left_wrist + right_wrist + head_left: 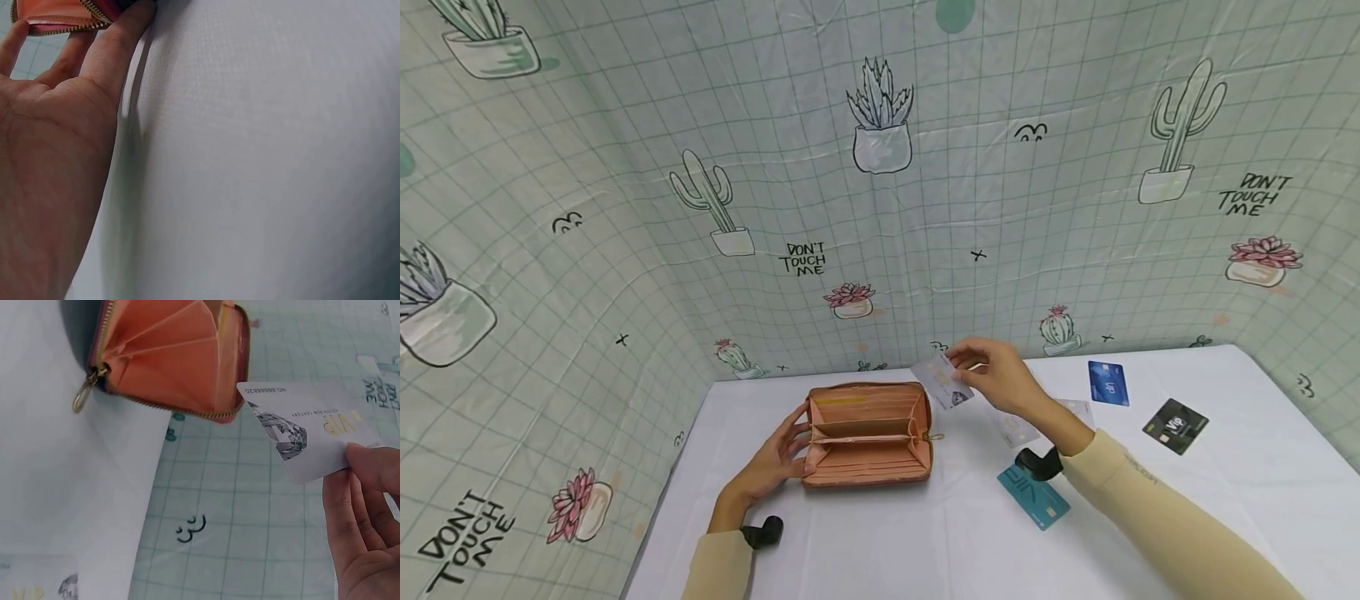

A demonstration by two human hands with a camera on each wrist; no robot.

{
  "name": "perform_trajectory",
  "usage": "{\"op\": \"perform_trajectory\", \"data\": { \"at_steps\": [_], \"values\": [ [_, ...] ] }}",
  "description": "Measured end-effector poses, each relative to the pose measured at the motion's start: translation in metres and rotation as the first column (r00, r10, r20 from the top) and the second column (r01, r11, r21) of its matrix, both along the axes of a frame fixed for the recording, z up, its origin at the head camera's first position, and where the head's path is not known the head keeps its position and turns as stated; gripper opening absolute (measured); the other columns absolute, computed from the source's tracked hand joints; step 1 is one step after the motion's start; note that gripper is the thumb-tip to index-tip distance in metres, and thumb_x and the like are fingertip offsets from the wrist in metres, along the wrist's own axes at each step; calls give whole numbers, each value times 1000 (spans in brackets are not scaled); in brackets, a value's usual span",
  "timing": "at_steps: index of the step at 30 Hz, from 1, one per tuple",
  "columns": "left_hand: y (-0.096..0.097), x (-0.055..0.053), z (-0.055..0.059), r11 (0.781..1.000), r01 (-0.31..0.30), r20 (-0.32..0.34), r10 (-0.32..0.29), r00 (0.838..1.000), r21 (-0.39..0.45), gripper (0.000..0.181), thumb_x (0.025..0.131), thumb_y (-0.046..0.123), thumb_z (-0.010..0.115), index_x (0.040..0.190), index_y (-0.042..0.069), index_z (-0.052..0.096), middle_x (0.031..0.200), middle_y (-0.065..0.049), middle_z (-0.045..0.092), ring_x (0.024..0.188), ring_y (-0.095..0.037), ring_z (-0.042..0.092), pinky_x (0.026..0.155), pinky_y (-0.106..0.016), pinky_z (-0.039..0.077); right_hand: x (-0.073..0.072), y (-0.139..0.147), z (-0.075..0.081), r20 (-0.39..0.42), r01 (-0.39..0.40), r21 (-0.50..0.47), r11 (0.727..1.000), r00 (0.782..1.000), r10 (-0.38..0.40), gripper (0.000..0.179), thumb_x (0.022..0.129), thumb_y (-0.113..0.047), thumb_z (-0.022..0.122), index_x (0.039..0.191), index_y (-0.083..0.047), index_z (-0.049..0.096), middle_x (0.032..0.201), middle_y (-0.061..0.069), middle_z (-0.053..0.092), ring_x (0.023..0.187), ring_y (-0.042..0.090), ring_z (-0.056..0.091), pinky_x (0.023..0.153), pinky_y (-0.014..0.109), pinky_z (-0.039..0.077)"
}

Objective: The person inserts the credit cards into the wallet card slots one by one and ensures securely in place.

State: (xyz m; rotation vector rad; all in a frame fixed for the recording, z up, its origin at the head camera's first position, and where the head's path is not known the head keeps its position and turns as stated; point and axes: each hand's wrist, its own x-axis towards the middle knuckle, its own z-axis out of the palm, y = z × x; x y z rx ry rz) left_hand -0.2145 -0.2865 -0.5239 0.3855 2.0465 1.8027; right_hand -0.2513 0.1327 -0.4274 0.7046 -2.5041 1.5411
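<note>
1. Currently, a white card (942,382) is pinched between thumb and fingers of the right hand (994,377), held up just beside the upper right corner of the wallet (whether the two touch, I cannot tell). The right wrist view shows gold "VIP" letters and a diamond picture on it.
2. Unzipped and spread wide, the orange wallet (870,479) sits on the desk, its inner pockets facing the person. Its zipper pull (935,437) lies at the right edge, and a yellow strip (841,401) shows inside, near the top left.
3. The left hand (775,454) grips the wallet's left end, thumb at the lower corner and fingers higher up; the two hands are apart, with the wallet mostly between them.
4. Right of the wallet lie a teal card (1033,497), a blue card (1108,383) and a black card (1176,426), well apart from one another. Pale cards (1017,429) show on both sides of the right forearm (partly hidden by it).
5. Beige sleeves (1157,508) cover the arms, with a black camera (765,532) at each wrist.
6. Beneath everything is the white desk (865,550); behind it hangs a checked cloth (955,208) printed with potted cacti.
</note>
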Motion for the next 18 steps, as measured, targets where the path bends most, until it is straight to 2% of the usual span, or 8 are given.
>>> {"op": "perform_trajectory", "data": {
  "at_steps": [3,9,12,15,18],
  "values": [
    [0,0,0,1000,-1,-4,1,1000,-6,108,92,2,81,171,10,7,164,-31,26,154,-50,25,111,-33,47,-4,-11,2,-26,-17,-9,1000,1000,17,25,94,12,70,118,8,72,109,21,73,98,34,72,84,39,61],
    [-1,0,-1,1000,-5,-11,5,1000,-28,108,92,2,80,171,10,7,164,-31,26,155,-50,23,119,-55,38,-13,-34,6,-52,-38,-27,999,998,37,25,93,13,71,117,8,73,108,21,74,96,34,73,83,42,62],
    [-1,0,0,1000,-3,-15,3,1000,-31,108,92,2,80,171,11,6,164,-31,26,155,-51,23,119,-60,35,-17,-43,5,-68,-42,-28,999,997,40,25,93,13,71,117,7,74,108,21,75,96,34,73,83,43,62],
    [0,0,1,999,-4,-13,4,1000,-32,108,92,3,80,171,11,7,164,-31,26,155,-50,24,119,-54,38,-20,-51,2,-82,-48,-23,999,996,46,24,93,13,71,116,6,74,108,21,75,97,33,73,83,42,62],
    [0,1,2,1000,-1,-18,1,1000,-24,109,92,4,81,171,10,7,163,-31,26,155,-51,24,115,-36,44,-22,-57,-1,-85,-52,-10,999,995,51,25,93,12,72,116,5,75,110,20,75,97,32,73,84,42,62]
  ]
}}
